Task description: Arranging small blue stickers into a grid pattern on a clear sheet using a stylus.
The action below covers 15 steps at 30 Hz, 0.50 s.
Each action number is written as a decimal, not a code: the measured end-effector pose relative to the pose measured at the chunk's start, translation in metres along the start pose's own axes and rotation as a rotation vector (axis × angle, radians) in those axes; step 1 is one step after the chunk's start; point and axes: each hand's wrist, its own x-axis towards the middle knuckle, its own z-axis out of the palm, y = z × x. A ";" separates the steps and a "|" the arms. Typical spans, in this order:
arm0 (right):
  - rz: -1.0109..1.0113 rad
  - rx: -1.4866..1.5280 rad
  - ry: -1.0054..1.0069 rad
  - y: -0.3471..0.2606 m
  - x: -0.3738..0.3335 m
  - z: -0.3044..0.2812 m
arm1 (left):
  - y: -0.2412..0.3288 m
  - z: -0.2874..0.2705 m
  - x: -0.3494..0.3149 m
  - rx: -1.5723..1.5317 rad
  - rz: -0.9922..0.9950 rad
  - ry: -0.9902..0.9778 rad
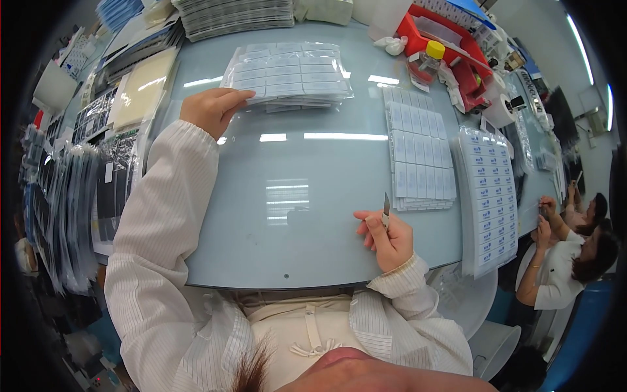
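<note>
At the back of the table lies a loose pile of clear-covered sheets (287, 68) divided into pale rectangular labels. My left hand (212, 110) reaches to the pile's near left corner, with thumb and fingers closed on the edge of a sheet. Over the front right of the table, my right hand (390, 243) is closed round a small knife (386, 212), its pointed blade facing up and away from me. Most of the knife's handle is hidden in the fingers. Just beyond that hand sits a neat stack of pale label sheets (421, 150).
A thick stack of blue-printed label sheets (490, 202) lies along the right edge. A red bin (444, 32) and a yellow-capped bottle (428, 60) stand at the back right. Piled sheets (145, 88) and hanging plastic sheets (68, 209) crowd the left. Two people (562, 261) work at the far right.
</note>
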 end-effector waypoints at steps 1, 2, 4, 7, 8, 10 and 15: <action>-0.009 -0.020 0.001 0.000 0.001 0.001 | -0.003 0.001 -0.001 0.000 -0.004 0.002; -0.010 -0.022 -0.002 0.000 0.001 0.001 | -0.006 0.003 -0.001 0.008 0.048 0.060; -0.018 -0.024 0.001 0.001 0.001 0.001 | -0.008 0.005 -0.001 0.014 0.099 0.118; -0.015 -0.042 0.010 0.001 0.000 0.001 | -0.002 0.006 0.004 0.047 0.089 0.138; -0.012 -0.042 0.010 0.001 0.000 0.002 | 0.001 0.008 0.007 0.026 0.041 0.208; -0.026 -0.065 0.014 0.001 0.000 0.002 | 0.002 0.012 0.012 0.003 -0.008 0.276; -0.061 -0.089 0.007 0.003 0.000 0.001 | -0.011 0.023 0.017 0.187 0.183 0.208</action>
